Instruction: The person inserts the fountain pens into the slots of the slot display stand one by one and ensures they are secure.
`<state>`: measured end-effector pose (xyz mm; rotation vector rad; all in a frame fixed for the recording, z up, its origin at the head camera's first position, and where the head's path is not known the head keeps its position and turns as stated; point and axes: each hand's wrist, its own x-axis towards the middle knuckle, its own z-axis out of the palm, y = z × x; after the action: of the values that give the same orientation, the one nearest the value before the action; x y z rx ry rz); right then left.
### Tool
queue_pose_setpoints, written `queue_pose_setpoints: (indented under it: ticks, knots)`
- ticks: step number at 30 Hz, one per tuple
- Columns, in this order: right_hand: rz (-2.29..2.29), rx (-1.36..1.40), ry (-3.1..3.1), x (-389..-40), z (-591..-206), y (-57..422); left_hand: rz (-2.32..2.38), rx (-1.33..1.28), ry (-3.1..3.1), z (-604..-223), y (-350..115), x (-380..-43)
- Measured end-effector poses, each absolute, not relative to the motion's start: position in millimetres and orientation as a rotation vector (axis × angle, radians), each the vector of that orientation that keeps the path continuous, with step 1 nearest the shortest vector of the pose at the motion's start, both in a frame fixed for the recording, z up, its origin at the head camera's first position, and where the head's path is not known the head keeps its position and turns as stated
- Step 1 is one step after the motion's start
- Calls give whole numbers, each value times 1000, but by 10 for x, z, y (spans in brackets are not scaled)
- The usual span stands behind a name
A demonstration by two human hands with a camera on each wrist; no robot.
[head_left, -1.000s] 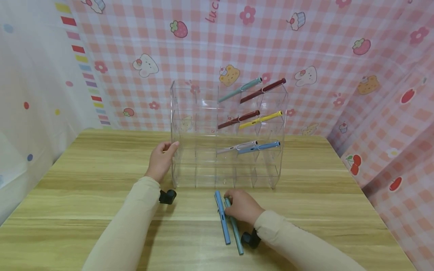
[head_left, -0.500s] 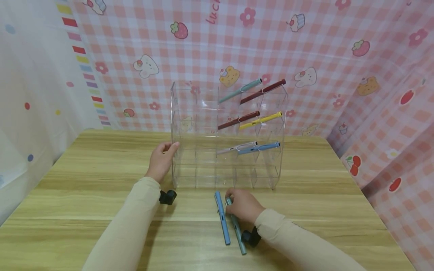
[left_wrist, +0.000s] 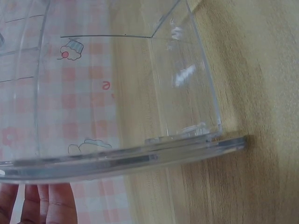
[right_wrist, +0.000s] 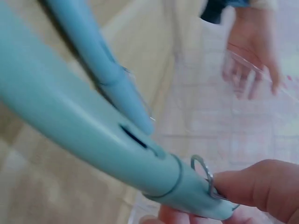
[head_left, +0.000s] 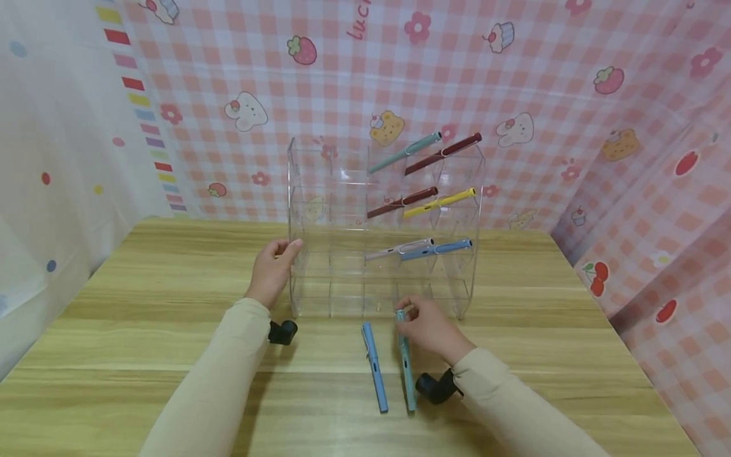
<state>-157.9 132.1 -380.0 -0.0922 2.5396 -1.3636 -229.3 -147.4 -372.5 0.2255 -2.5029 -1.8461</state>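
A clear acrylic display rack [head_left: 347, 230] with rows of compartments stands upright on the table. At its left side, my left hand [head_left: 271, 270] holds the side panel between thumb and fingers; in the left wrist view, fingers [left_wrist: 49, 203] show beyond the panel's edge. My right hand [head_left: 431, 327], in front of the rack, pinches a teal pen [head_left: 407, 374] at its capped, clip end. That pen [right_wrist: 140, 149] looms large in the right wrist view, with the thumb against its clip. Left of it, a blue pen [head_left: 375, 368] lies on the table.
Several pens lean in the rack's right-hand columns, including a yellow pen [head_left: 440, 203], a lilac pen [head_left: 400, 249] and another blue pen [head_left: 437, 249]. A pink checked cloth [head_left: 342, 82] hangs behind the wooden table [head_left: 143, 298].
My right hand has moved up and to the right, toward the rack, and the teal pen has come with it, away from the blue pen. My left hand stays where it was.
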Motion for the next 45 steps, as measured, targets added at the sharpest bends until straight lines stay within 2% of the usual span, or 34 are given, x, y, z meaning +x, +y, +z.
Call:
queue_pose_setpoints:
  ticks: [26,45]
  knots:
    - [-2121,217,2524,-1605,-3522,1526,-1826,202,-2526,-3729,-1486,-2284]
    - [-2702,294,2353,-1624,-3512,1474,-1842,209,-2511,-3732,-1484,-2289]
